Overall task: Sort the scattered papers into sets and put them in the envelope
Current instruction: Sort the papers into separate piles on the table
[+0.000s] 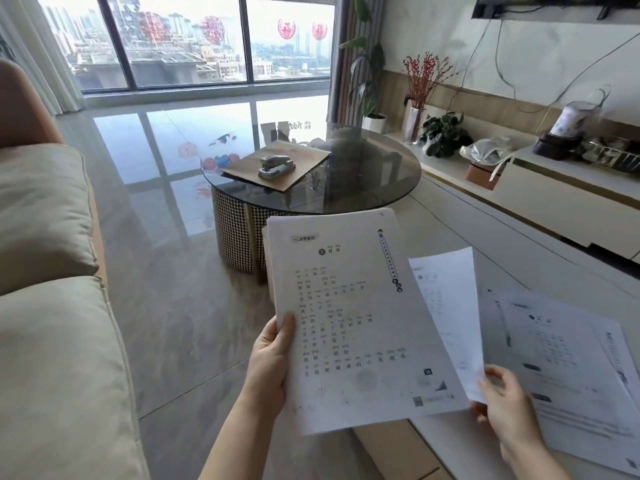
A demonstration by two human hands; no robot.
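Presently the left hand (272, 355) gripped a stack of white printed sheets (353, 317) by its lower left edge, thumb on the top page, held up and tilted toward the camera, probably so the heading could be read for sorting. Right of that stack, the right hand (502, 400) pinched the bottom corner of a single white printed sheet (446, 313), lifted and fanned clear of the stack, likely for comparison. More loose printed pages (571, 358) lay further right of the stack on a pale surface (446, 448); whether floor or low table I could not tell. Beyond the stack stood a round dark glass coffee table (363, 181) carrying a flat brown envelope (277, 164) weighted by a silver stapler (277, 166). Left of the stack: beige cushioned sofa (52, 306). Glossy grey tile floor (173, 306), large window (187, 39) behind
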